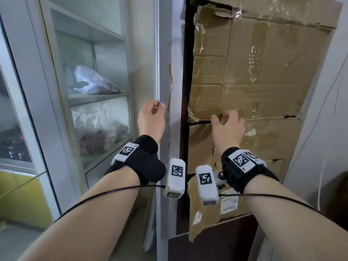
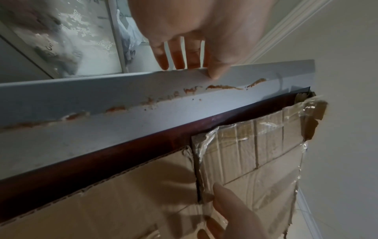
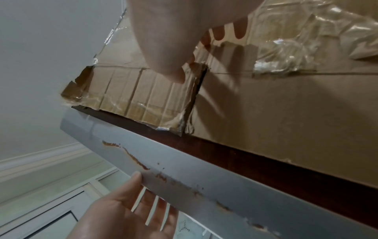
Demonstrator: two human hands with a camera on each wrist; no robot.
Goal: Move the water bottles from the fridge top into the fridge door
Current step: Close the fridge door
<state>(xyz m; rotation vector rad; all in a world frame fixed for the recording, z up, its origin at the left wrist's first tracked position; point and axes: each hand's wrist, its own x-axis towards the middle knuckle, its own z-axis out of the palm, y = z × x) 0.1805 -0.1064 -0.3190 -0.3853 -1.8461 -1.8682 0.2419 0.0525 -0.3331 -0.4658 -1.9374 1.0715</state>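
A glass cabinet (image 1: 90, 91) fills the frame's left. The fridge door (image 1: 263, 91), cardboard-covered, is gripped centre-frame by the right hand (image 1: 227, 126); its grey edge (image 1: 163, 72) is hooked by the left hand (image 1: 150, 119). It should be pulled slowly.

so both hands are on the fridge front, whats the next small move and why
Probably pull the door open. The left hand has its fingers hooked behind the grey side edge with the thumb in front, and the right hand curls its fingers at a slit in the cardboard taped over the front. The fridge looks closed and no bottles are in view, so opening likely comes first.
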